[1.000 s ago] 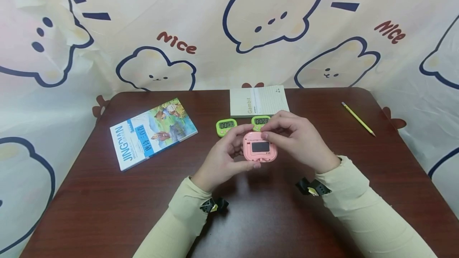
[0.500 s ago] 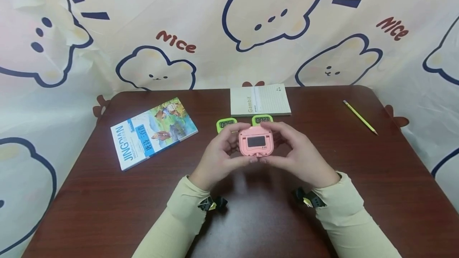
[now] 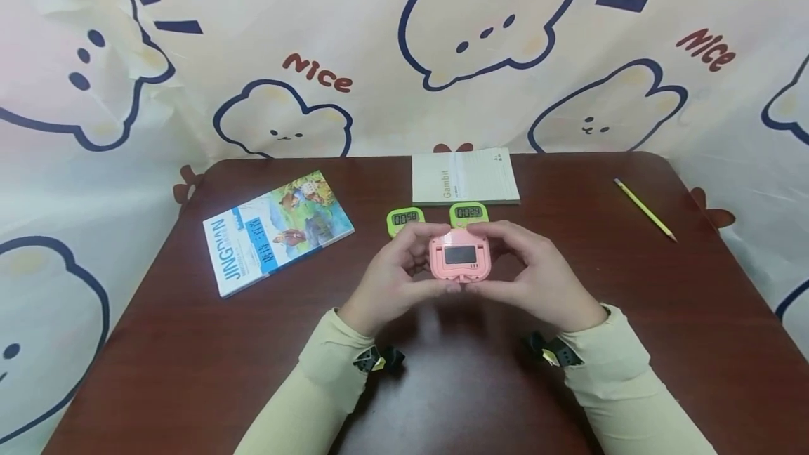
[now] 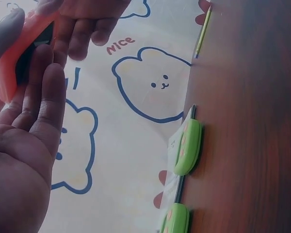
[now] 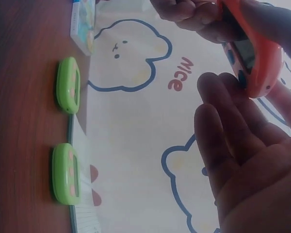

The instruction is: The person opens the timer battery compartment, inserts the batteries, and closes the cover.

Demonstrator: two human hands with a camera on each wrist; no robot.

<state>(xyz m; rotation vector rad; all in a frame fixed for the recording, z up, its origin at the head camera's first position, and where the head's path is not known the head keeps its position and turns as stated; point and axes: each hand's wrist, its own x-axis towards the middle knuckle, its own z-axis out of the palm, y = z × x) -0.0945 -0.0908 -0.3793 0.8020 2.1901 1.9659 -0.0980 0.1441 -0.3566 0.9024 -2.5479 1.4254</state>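
Note:
Both hands hold a pink digital timer [image 3: 460, 255] up above the table. Its back, with a dark rectangle and small holes, faces the head camera. The wrist views show a grey display on its other side. My left hand [image 3: 404, 272] pinches its left part, thumb at the bottom edge and index finger at the top. On the right, my right hand [image 3: 537, 276] grips it the same way. Just beyond stand two green digital timers, a left one [image 3: 405, 219] reading 00 58 and a right one [image 3: 469, 213] whose last digit is hard to read.
Behind the green timers lies a pale notebook [image 3: 466, 175] marked Gambit. At the left is a colourful book [image 3: 278, 233], and a yellow-green pencil [image 3: 645, 209] lies at the right. A patterned cloth [image 3: 379, 118] hangs around the brown table [image 3: 189, 371].
The right hand's thumb has moved from the pink timer's top to its bottom edge, so both hands now hold it alike. The left green timer's display went from 57 to 58.

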